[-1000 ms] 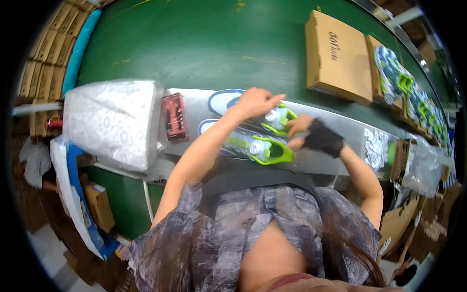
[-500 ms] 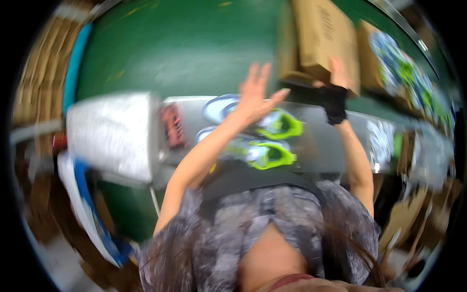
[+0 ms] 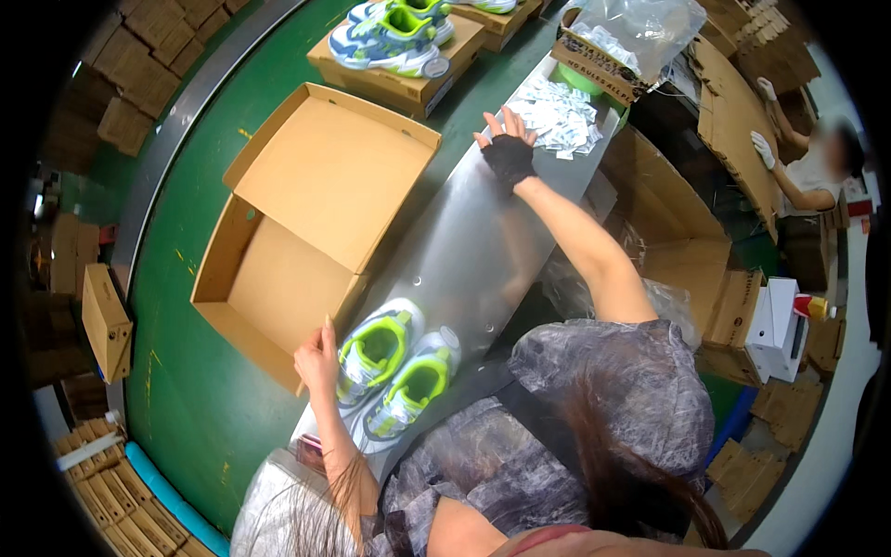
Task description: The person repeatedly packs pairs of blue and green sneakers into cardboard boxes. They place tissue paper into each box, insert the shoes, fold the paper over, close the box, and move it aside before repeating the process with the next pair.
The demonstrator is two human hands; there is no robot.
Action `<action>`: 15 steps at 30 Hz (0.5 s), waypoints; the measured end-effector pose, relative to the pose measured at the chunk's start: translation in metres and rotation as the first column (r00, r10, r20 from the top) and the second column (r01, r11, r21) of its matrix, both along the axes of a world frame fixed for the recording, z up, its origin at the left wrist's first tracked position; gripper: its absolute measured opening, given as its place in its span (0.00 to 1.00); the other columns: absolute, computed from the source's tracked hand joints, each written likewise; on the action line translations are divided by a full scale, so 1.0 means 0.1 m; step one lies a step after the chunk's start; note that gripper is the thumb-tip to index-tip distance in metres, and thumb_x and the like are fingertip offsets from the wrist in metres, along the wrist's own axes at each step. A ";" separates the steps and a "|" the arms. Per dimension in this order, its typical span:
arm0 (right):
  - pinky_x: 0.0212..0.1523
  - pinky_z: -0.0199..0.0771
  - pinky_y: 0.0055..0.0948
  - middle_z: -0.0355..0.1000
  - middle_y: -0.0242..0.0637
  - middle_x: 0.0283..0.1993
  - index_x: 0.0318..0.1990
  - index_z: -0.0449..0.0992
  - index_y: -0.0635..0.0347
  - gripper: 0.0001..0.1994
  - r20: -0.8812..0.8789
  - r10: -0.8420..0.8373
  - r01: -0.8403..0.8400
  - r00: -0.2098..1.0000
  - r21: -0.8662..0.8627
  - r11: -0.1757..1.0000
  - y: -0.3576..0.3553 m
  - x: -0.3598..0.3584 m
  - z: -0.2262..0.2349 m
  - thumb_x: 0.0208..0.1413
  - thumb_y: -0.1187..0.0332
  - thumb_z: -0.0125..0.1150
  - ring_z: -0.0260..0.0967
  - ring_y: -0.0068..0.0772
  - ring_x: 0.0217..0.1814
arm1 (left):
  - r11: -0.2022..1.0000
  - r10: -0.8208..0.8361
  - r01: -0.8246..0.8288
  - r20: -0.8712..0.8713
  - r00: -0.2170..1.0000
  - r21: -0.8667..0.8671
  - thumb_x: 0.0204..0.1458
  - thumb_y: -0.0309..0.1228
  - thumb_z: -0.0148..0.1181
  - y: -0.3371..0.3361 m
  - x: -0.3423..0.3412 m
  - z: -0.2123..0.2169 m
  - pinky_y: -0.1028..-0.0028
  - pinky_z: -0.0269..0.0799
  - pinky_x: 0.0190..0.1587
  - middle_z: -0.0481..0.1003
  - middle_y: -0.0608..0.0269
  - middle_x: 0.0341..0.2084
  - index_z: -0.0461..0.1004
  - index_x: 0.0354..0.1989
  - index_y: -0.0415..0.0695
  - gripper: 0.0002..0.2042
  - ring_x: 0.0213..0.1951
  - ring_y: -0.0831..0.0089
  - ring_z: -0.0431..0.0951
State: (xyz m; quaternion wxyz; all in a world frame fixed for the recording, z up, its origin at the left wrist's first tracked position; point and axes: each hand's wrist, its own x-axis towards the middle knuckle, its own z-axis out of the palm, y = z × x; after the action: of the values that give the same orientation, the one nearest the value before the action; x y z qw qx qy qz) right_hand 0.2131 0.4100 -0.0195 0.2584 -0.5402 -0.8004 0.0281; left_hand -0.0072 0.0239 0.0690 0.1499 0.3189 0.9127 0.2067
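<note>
An open cardboard shoebox [image 3: 302, 269] lies on the green surface with its hinged lid [image 3: 343, 153] tipped back; no contents show in it. My left hand [image 3: 318, 359] is at its near corner, fingers closed on the rim. Beside that hand, a pair of grey-blue sneakers with lime-green linings [image 3: 394, 376] rests on the metal ledge [image 3: 455, 251]. My right hand [image 3: 509, 153], in a black fingerless glove, reaches to the edge of a pile of small white packets [image 3: 561, 116]. Its fingers are spread, with nothing visible in them.
More sneakers [image 3: 390, 42] stand on a closed shoebox [image 3: 408, 79] at the far side. Behind the packets is a carton [image 3: 608, 60] with clear plastic. A large open carton [image 3: 668, 204] is right of the ledge. A person in white gloves [image 3: 763, 148] handles cardboard at far right.
The view has swung to the right. The shoebox, closed before, now lies open. My right hand has gone from the box to the packets; my left has moved from above the sneakers to the box rim.
</note>
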 end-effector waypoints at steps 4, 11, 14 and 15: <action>0.53 0.33 0.70 0.46 0.36 0.64 0.54 0.63 0.39 0.24 0.419 0.017 0.038 0.908 -0.123 0.992 0.26 0.20 0.05 0.48 0.50 0.48 0.33 0.50 0.67 | 0.998 0.002 -0.003 0.026 1.000 0.062 0.50 0.47 0.50 -0.08 -0.04 -0.03 0.68 0.65 0.26 0.68 0.53 0.12 0.75 0.26 0.41 0.19 0.17 0.65 0.69; 0.53 0.44 0.60 0.57 0.28 0.56 0.48 0.69 0.42 0.19 0.162 0.022 -0.034 0.987 0.073 0.997 -0.66 0.35 -0.48 0.47 0.52 0.51 0.47 0.38 0.61 | 0.928 0.038 -0.128 0.253 0.967 0.350 0.52 0.36 0.53 -0.13 -0.09 -0.16 0.77 0.67 0.29 0.75 0.60 0.21 0.74 0.30 0.33 0.14 0.24 0.76 0.72; 0.51 0.50 0.57 0.63 0.29 0.52 0.46 0.70 0.43 0.18 0.103 0.113 -0.128 0.988 0.149 0.981 -1.10 0.32 -0.39 0.44 0.58 0.56 0.54 0.38 0.57 | 0.815 0.005 -0.142 0.239 0.971 0.562 0.53 0.33 0.51 -0.24 -0.07 -0.13 0.79 0.67 0.31 0.74 0.62 0.25 0.72 0.33 0.33 0.13 0.27 0.78 0.71; 0.50 0.53 0.56 0.65 0.29 0.49 0.45 0.70 0.44 0.18 0.072 0.157 -0.169 0.985 0.220 0.961 -1.19 0.32 -0.41 0.43 0.60 0.57 0.56 0.38 0.55 | 0.768 0.066 -0.204 0.242 0.968 0.607 0.53 0.33 0.50 -0.31 -0.07 -0.12 0.79 0.67 0.32 0.73 0.62 0.26 0.72 0.35 0.33 0.13 0.28 0.78 0.71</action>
State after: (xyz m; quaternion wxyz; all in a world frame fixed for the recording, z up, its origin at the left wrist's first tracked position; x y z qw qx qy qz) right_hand 0.2450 0.2907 -0.0604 0.2934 -0.4401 -0.8468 -0.0562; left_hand -0.0140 -0.0068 0.0571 0.1138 0.2607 0.7917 0.5407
